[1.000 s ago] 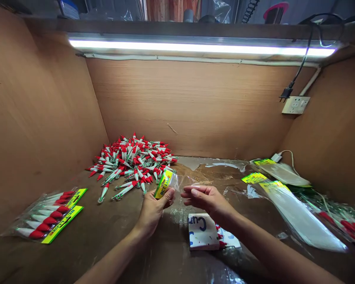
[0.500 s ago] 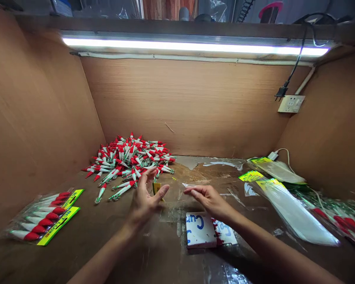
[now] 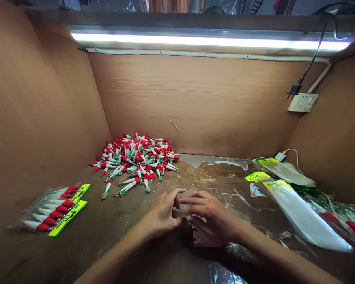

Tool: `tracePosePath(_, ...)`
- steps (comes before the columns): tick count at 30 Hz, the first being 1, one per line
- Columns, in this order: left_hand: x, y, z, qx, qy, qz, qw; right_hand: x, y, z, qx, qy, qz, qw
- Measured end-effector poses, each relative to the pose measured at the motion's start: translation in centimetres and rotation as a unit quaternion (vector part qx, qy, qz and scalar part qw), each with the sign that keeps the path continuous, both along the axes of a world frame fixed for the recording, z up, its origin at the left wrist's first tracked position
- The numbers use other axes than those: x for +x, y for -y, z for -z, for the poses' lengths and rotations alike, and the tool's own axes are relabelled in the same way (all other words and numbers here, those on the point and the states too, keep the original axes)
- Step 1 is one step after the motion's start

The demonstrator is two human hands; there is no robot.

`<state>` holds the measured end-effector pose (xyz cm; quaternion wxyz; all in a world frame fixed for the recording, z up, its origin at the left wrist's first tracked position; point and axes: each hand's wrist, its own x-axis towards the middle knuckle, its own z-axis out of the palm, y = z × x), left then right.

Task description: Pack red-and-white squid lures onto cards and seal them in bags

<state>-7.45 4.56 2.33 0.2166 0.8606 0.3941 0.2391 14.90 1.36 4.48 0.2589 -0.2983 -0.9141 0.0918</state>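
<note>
My left hand [image 3: 162, 216] and my right hand [image 3: 212, 217] meet at the middle of the brown worktop, fingertips touching. Between them lies a thin clear plastic bag [image 3: 185, 194], hard to make out. My left fingers curl and pinch at its edge. My right fingers lie stretched over the bag and cover most of a white block [image 3: 201, 240] beneath them. A pile of red-and-white lures with green tails [image 3: 136, 157] sits behind my left hand.
Two filled packs with yellow headers [image 3: 55, 209] lie at the left. Empty clear bags with yellow headers [image 3: 286, 197] are stacked at the right, beside more lures [image 3: 347, 221]. Clear film covers the worktop. A wall socket [image 3: 302, 102] and a light strip hang above.
My left hand let the yellow-headed bag down, opened, then came in to meet my right hand. Both hands now rest low over the white block. The view shifted slightly.
</note>
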Motion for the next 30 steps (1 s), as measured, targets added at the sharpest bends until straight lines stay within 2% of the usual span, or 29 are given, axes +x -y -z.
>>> tracePosePath(3,-0.6,-0.8,0.1,0.035,-0.027,-0.056,0.997,0.6,0.7,0.1,-0.041,-0.043,0.139,0.989)
tracePosePath(5,-1.1,-1.3,0.3,0.043,-0.036,-0.058,0.997,0.7,1.8,0.7,-0.073,0.002,0.172,0.982)
tracePosePath(9,-1.5,-1.4,0.6,0.050,-0.049,-0.048,0.996,0.3,4.5,1.9,-0.124,0.084,0.133,0.980)
tracePosePath(14,-1.5,-1.0,0.5,0.031,-0.069,-0.027,0.997,1.8,6.3,0.7,-0.168,0.068,0.007,0.983)
tracePosePath(16,-1.5,-1.0,0.3,0.027,-0.079,-0.029,0.996,3.0,6.7,0.4,-0.173,0.056,-0.004,0.983)
tracePosePath(17,-1.6,-1.1,0.2,0.027,-0.083,-0.031,0.996,3.6,6.8,0.6,-0.174,0.046,0.016,0.984)
tracePosePath(19,-1.6,-1.1,0.2,0.028,-0.090,-0.033,0.995,4.6,7.2,1.5,-0.168,0.021,0.109,0.980)
tracePosePath(21,-1.6,-1.1,0.2,0.026,-0.099,-0.035,0.994,5.5,7.4,3.0,-0.150,0.006,0.225,0.963)
tracePosePath(23,-1.5,-1.0,0.3,0.024,-0.110,-0.036,0.993,6.2,7.3,4.5,-0.128,0.018,0.303,0.944)
tracePosePath(26,-1.3,-0.6,0.3,0.023,-0.123,-0.040,0.991,7.1,6.5,6.1,-0.099,0.047,0.351,0.930)
tracePosePath(30,-1.2,-0.3,0.1,0.026,-0.129,-0.032,0.991,8.6,4.9,6.1,-0.106,0.034,0.325,0.939)
